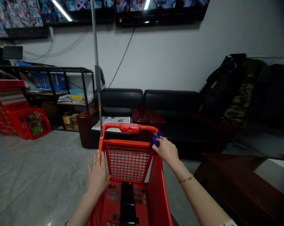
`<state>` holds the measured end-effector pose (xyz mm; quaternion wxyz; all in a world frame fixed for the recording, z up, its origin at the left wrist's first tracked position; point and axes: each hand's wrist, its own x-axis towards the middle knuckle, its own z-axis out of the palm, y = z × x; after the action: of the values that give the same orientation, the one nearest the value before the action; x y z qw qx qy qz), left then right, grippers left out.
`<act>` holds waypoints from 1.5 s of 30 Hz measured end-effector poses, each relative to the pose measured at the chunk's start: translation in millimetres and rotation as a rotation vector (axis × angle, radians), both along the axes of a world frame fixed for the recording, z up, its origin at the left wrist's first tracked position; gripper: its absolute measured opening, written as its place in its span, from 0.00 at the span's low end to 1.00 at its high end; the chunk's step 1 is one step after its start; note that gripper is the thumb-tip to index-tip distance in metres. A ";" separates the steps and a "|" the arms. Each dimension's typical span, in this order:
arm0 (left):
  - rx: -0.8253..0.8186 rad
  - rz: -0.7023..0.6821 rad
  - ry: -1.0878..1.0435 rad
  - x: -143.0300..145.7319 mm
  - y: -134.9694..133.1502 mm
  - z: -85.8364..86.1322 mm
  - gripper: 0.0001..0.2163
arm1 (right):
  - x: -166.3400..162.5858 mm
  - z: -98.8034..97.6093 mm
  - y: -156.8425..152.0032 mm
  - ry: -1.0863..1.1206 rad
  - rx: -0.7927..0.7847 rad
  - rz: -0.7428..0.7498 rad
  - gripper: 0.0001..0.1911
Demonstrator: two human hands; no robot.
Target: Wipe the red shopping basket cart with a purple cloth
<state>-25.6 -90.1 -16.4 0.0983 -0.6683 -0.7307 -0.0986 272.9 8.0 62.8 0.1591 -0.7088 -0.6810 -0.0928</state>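
Observation:
A red plastic shopping cart [129,143] stands right in front of me, with its handle [130,127] at the far end. My left hand [97,174] lies with outstretched fingers on the cart's left rim. At the right handle post, my right hand [166,150] is closed on a purple cloth [156,141] pressed against the red plastic. A black, glossy oblong object [128,204] lies on the cart's floor; its kind is unclear. From the cart's left corner rises a grey metal pole [96,47].
Black sofas [172,100] line the wall, one holding newspapers [115,120]. Red boxes [35,124] and a shelf [68,69] stand left. Dark wooden furniture [240,182] is close on my right, with clothes [238,91] hanging behind. Screens [160,12] hang above.

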 end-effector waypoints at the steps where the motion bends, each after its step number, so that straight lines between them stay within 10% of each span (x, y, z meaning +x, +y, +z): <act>1: -0.001 -0.006 -0.018 -1.8 1.1 1.2 0.43 | 4.5 1.8 -3.2 0.025 -0.021 0.006 0.20; 11: 0.039 -0.043 -0.056 9.0 73.2 58.5 0.42 | -24.0 28.1 53.1 0.439 0.397 0.139 0.23; 23: 0.100 0.021 -0.023 27.0 88.7 33.0 0.36 | -154.6 24.8 100.3 0.050 0.120 0.379 0.22; 34: 0.059 -0.025 -0.051 23.2 85.5 37.3 0.37 | -60.1 22.9 114.7 0.238 0.136 -0.007 0.21; 41: 0.049 -0.008 -0.049 25.8 85.9 35.3 0.38 | -144.1 46.5 125.8 0.174 0.105 0.168 0.20; 45: 0.052 0.005 -0.042 24.6 82.5 36.9 0.38 | -139.1 48.9 135.1 0.226 0.138 0.160 0.20</act>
<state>-1.0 -7.7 20.5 0.1006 -0.6614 -0.7316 -0.1311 133.8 143.1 111.8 0.2898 -0.6457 -0.7050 -0.0459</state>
